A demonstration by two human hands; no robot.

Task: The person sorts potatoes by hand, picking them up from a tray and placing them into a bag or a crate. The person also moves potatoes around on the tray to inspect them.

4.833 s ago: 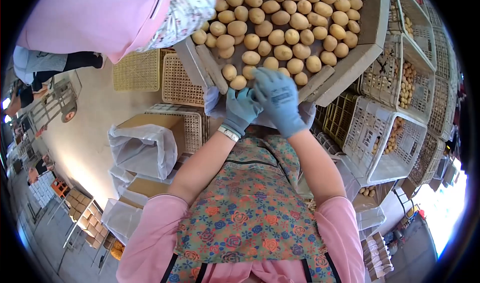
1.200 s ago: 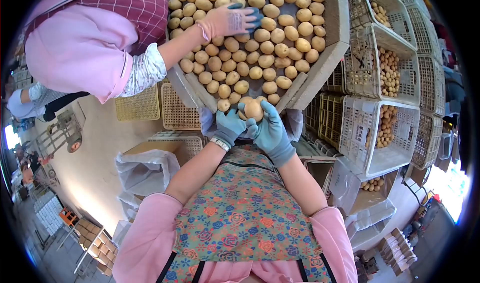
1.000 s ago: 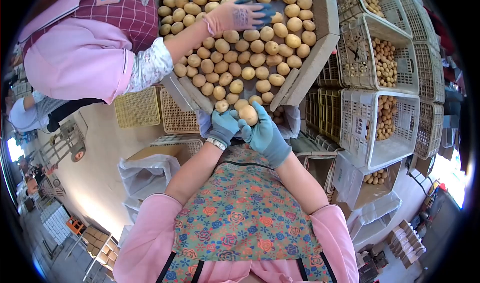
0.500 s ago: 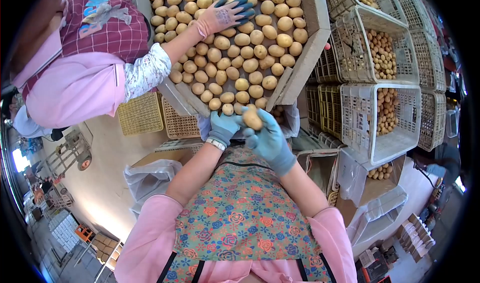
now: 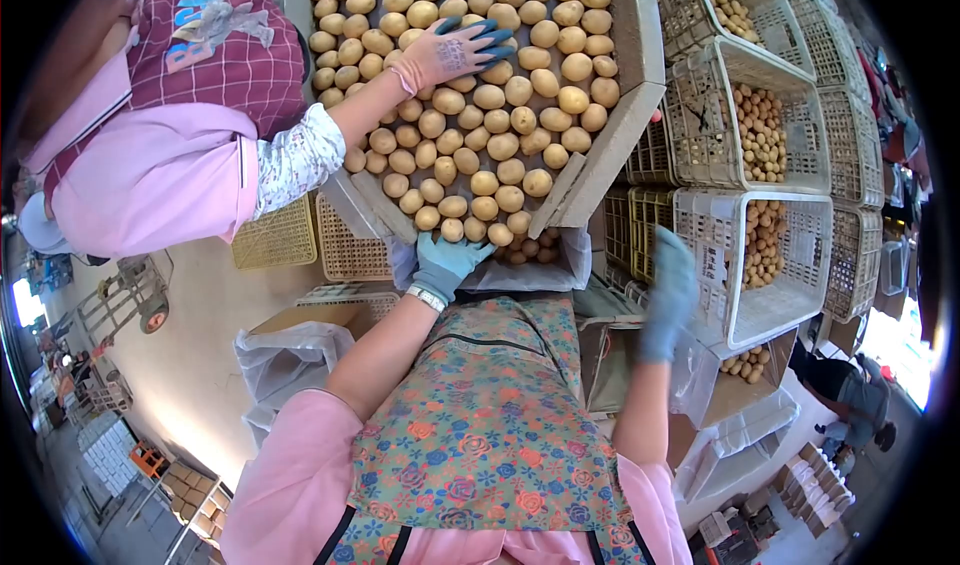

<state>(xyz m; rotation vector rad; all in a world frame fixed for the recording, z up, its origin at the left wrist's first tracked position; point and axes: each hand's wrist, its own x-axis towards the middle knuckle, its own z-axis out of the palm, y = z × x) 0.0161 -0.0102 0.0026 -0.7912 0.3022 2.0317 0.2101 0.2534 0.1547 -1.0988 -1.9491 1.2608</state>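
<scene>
1. Resting at the near mouth of the bench (image 5: pixel 620 150), the left hand (image 5: pixel 447 267) has its gloved thumb and fingers spread apart, fingertips just beside the nearest potatoes (image 5: pixel 484 182).
2. Well apart from it, on the right, the right hand (image 5: pixel 672 295) is raised near the labelled wall of a white crate (image 5: pixel 707 265). It is blurred, so I cannot tell whether it is gripping anything.
3. Potatoes cover most of the bench in a loose layer between raised grey boards; several sit right at its narrow near edge.
4. More potatoes lie lower down, just below that edge, inside a pale plastic liner (image 5: pixel 578 262).
5. From the left, a co-worker's hand (image 5: pixel 452 57), in a pinkish glove with dark fingertips, lies palm down over the potatoes.
6. Potatoes are heaped in the white crate and in a second crate (image 5: pixel 700 145) beyond it.
7. Off to the left are a yellow crate (image 5: pixel 275 237), a tan crate (image 5: pixel 350 252) and a plastic-lined cardboard box (image 5: pixel 315 318).
</scene>
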